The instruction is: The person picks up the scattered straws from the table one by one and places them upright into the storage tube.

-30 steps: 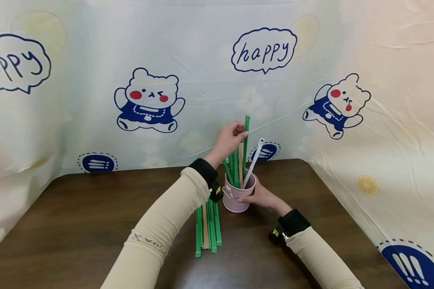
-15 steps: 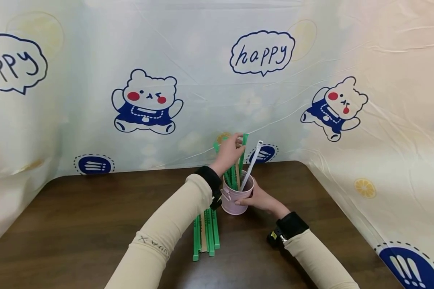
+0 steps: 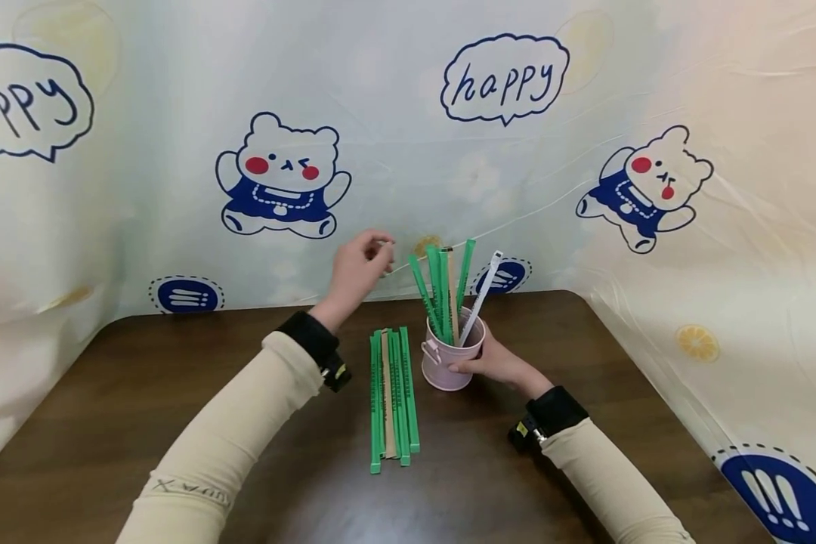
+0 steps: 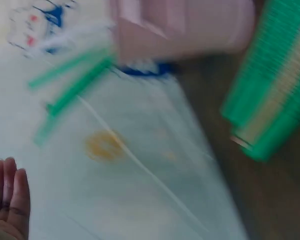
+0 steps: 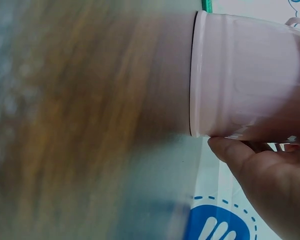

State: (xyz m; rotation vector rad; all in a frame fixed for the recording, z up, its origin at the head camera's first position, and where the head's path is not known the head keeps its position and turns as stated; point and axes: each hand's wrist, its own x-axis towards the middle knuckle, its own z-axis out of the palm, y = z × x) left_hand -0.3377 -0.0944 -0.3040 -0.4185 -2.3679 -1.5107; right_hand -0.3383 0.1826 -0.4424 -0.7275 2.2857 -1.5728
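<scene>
A small pink bucket (image 3: 443, 370) stands upright on the table, held at its right side by my right hand (image 3: 499, 363). In the right wrist view, the thumb (image 5: 230, 150) lies along the bucket's wall. Several long thin green sticks (image 3: 438, 295) with printing lean inside it, with a tan stick (image 3: 452, 298) and a white strip (image 3: 479, 301). My left hand (image 3: 355, 273) is raised left of the bucket, holding nothing, its fingers loosely bent. Left of the bucket, several green sticks (image 3: 406, 393) and a tan one (image 3: 387, 393) lie side by side.
The dark wooden table (image 3: 299, 468) has rounded far corners. Behind it hangs a pale curtain (image 3: 394, 98) printed with bears and lettering, close to the table's far edge.
My left hand has lowered a green stick into the bucket, let go and moved away left. The row of sticks on the table is now uncovered. My right hand stays on the bucket.
</scene>
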